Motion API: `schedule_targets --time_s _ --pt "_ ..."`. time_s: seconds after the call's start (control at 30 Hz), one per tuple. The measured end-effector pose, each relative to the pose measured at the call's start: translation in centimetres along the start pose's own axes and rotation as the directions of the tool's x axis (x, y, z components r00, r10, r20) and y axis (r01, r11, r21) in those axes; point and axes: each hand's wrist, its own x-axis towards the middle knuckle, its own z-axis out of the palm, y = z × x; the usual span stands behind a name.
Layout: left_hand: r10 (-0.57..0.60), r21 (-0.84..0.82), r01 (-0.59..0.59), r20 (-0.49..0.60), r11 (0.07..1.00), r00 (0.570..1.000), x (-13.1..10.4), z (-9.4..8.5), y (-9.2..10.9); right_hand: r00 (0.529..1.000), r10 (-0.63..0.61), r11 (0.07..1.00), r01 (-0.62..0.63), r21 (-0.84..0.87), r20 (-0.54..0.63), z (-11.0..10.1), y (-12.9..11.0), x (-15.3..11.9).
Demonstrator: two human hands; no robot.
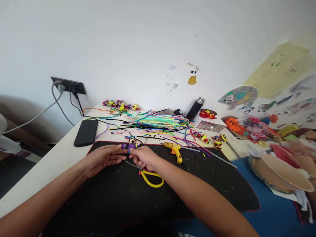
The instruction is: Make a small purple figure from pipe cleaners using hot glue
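My right hand pinches a small purple figure with a dark head and yellow and white details, apparently twisted from pipe cleaners. To its left, the thumb and forefinger of my left hand hold a small purple piece, close beside the figure. Below my right hand, scissors with yellow handles lie on the black mat, their blades partly covered by the hand. A yellow glue gun rests on the mat to the right, its nozzle pointing left.
A heap of coloured pipe cleaners spreads along the back. Several finished figures stand by the wall. A phone lies left, a black flask leans behind. At far right are bowls and a blurred person's hand.
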Motion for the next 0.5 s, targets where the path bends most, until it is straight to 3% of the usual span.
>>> schedule_targets --time_s 0.5 --pt "-0.016 -0.094 0.015 -0.020 0.995 1.000 -0.02 0.11 -0.38 1.000 0.019 0.999 -0.019 -0.034 0.020 -0.04 0.01 0.51"
